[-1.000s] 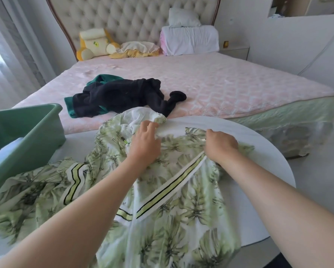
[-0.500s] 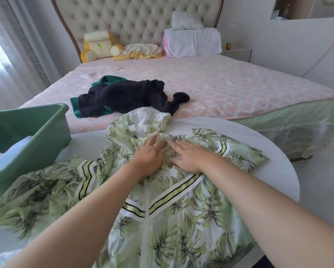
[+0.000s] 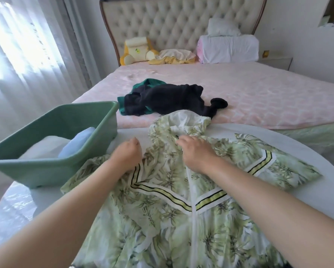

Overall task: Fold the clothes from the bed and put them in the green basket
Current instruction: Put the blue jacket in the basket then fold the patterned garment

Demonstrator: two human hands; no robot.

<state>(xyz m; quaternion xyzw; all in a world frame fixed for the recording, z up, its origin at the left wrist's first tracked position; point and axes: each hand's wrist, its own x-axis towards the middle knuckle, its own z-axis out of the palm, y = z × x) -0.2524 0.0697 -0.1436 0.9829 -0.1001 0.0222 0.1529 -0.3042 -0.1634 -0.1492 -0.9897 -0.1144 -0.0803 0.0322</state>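
A leaf-print green and white jacket (image 3: pixel 168 219) lies spread front-up on the round white table (image 3: pixel 322 192), its hood toward the bed. My left hand (image 3: pixel 126 154) sits at the jacket's left shoulder with its fingers curled into the fabric. Just below the hood, my right hand (image 3: pixel 198 151) has bent fingers gripping the cloth. The green basket (image 3: pixel 52 171) stands on the table's left side, holding folded white and light blue items. On the pink bed (image 3: pixel 268 97), a black garment (image 3: pixel 166 99) lies bunched over a dark green one (image 3: pixel 152 84).
Pillows, a yellow cushion and folded bedding lie along the tufted headboard (image 3: pixel 172 22). Sheer curtains (image 3: pixel 27 55) hang at the left. A nightstand (image 3: pixel 276 61) stands right of the bed. The table's right part shows bare white surface.
The jacket's left sleeve now lies drawn in toward the body. My left hand moved left from the chest to the left shoulder and curled. The right hand stayed near the collar.
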